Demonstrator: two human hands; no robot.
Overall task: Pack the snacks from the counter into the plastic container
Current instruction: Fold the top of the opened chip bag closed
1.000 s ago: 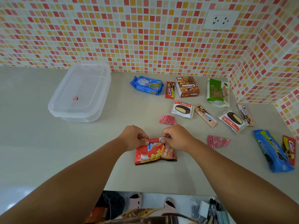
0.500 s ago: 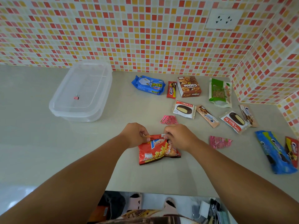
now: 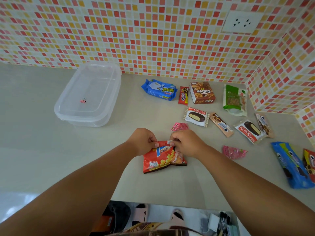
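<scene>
Both hands, left hand point(image 3: 142, 142) and right hand point(image 3: 185, 143), pinch the folded top of a chip bag point(image 3: 162, 160) lying near the surface's point(image 3: 42, 150) front edge.

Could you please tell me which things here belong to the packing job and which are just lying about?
Job: potato snack bag held by both hands, Choco Pie, Collon box, lidded plastic container.
Lying about: wall socket, slippers on the floor.

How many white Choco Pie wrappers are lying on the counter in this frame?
2. One white Choco Pie wrapper lies below the brown Collon box; the other lies further right, near the tiled corner. None appears hidden.
</scene>
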